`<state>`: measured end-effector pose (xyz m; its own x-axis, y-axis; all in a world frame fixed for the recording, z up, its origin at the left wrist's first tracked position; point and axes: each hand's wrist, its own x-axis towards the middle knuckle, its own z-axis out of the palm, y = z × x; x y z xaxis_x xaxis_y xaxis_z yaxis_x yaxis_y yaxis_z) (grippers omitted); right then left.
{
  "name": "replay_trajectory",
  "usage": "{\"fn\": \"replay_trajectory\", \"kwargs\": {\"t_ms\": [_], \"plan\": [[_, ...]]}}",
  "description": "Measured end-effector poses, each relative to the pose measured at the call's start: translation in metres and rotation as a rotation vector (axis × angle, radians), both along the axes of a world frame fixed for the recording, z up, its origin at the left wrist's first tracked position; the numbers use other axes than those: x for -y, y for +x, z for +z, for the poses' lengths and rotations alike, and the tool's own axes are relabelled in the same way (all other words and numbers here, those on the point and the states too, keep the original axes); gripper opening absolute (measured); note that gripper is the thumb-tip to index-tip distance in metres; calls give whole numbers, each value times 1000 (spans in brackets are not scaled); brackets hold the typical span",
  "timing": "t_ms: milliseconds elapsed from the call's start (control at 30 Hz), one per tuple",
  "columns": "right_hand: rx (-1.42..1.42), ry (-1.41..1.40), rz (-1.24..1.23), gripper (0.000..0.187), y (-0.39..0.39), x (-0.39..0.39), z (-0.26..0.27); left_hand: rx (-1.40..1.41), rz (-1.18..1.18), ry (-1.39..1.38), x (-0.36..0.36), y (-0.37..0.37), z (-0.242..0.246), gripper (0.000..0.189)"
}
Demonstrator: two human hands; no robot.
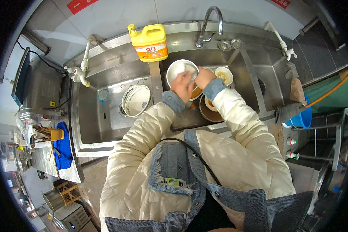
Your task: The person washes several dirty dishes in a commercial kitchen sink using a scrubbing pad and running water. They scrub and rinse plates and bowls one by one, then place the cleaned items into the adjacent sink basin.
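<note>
Over the middle sink basin, a white bowl is tilted between my hands. My right hand grips its right rim. Blurred, my left hand reaches across the bowl's opening with bent fingers. A pale greyish item, perhaps a scrubber or cloth, shows between the hands; its exact kind is unclear. Below them, partly hidden, is a bowl with brown liquid. A small white bowl with cloudy liquid lies to the right. Nearer me, a larger round vessel holds another white bowl.
Stacked patterned white bowls and a small blue strainer lie in the left basin. A yellow detergent jug stands on the back ledge beside a curved faucet. Plastic taps project at left and right. Cloths hang right.
</note>
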<state>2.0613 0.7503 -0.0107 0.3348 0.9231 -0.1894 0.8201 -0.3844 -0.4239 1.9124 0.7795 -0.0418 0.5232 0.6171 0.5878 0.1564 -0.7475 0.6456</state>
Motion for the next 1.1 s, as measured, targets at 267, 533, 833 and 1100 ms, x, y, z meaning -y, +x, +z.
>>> {"fn": "replay_trajectory", "kwargs": {"t_ms": [267,533,833,1100], "plan": [[-4,87,55,38,-9,27,0,-627,-356,616,-11,-53,-18,43],[-708,262,-170,47,-12,31,3,-339,-340,691,-35,-53,7,22],[-1325,676,-409,52,-44,21,-30,-566,-198,938,-26,-47,18,23],[-1190,797,-414,54,-69,22,-28,-496,-247,308,-20,-51,21,30]]}}
